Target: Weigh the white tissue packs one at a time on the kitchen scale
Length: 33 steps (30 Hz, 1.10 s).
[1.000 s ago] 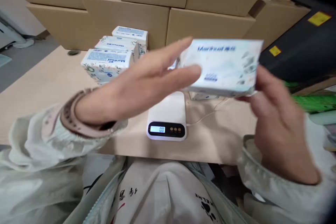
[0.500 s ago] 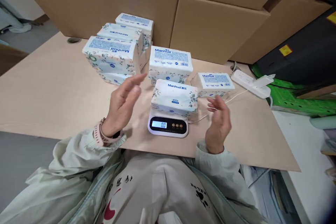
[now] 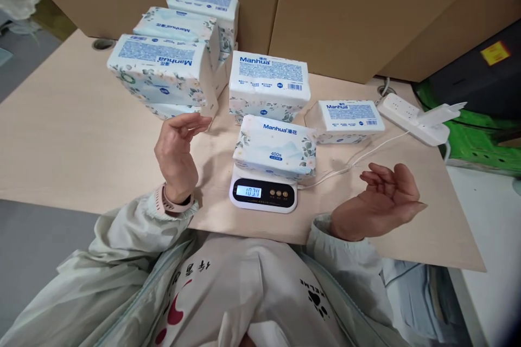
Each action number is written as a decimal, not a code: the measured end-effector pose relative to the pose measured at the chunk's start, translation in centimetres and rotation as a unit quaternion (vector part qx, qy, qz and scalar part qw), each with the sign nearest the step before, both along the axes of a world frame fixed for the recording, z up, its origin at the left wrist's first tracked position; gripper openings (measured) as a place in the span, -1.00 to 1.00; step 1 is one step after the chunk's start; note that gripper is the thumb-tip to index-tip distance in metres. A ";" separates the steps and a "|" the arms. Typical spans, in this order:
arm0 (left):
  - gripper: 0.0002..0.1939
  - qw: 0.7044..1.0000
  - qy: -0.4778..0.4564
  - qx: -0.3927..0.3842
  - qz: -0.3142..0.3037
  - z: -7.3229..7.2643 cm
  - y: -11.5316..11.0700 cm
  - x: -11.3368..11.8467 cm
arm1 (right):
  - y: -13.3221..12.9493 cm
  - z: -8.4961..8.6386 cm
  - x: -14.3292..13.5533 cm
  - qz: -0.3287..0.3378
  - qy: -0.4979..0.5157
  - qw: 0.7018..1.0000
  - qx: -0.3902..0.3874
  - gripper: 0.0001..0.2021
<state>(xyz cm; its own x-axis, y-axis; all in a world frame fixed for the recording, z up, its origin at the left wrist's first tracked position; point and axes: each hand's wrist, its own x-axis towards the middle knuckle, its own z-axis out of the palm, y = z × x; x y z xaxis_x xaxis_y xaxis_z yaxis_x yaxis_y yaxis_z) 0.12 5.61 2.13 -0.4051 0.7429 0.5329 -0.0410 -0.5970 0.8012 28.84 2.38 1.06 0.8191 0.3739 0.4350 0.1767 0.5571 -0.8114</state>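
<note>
A tissue pack [image 3: 274,147] lies on the white digital scale [image 3: 264,195], whose lit display shows digits. Left of the scale, my left hand [image 3: 177,154] is raised with fingers apart from any object, holding nothing. My right hand [image 3: 378,203] is open and empty, palm turned up, to the right of the scale. Behind the scale stands another pack [image 3: 268,81] on top of a further one. Stacked packs [image 3: 158,73] stand at the back left, beyond my left hand. A single pack [image 3: 348,121] sits at the right.
Large cardboard boxes [image 3: 325,16] line the back of the wooden table [image 3: 81,135]. A white power strip [image 3: 415,118] with a plug lies at the right, its cable running toward the scale. Green material [image 3: 484,146] is beyond it.
My right hand has moved right, away from the scale, and turned palm up. My left hand has drawn back slightly left. The display went from 0.0 to a higher reading. The view has shifted.
</note>
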 end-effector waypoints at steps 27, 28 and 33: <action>-0.52 0.997 0.015 -0.071 -0.016 -0.3 -0.9 0.8 | 0.2 -0.1 0.4 0.007 0.023 1.000 -0.007 -0.39; -0.52 0.998 0.016 -0.066 -0.019 -0.4 -0.9 0.8 | 0.2 -0.1 0.4 0.010 0.023 1.000 -0.001 -0.40; -0.51 0.998 0.005 -0.055 -0.032 -0.7 -1.0 0.5 | 0.2 -0.1 0.4 0.016 0.019 1.000 0.000 -0.40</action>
<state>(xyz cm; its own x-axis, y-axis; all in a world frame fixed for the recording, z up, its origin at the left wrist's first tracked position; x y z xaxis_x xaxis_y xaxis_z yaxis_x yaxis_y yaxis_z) 0.60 4.62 1.40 -0.3493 0.8218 0.4502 -0.0682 -0.5015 0.8625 29.29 2.59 0.97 0.8226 0.4004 0.4038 0.1272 0.5626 -0.8169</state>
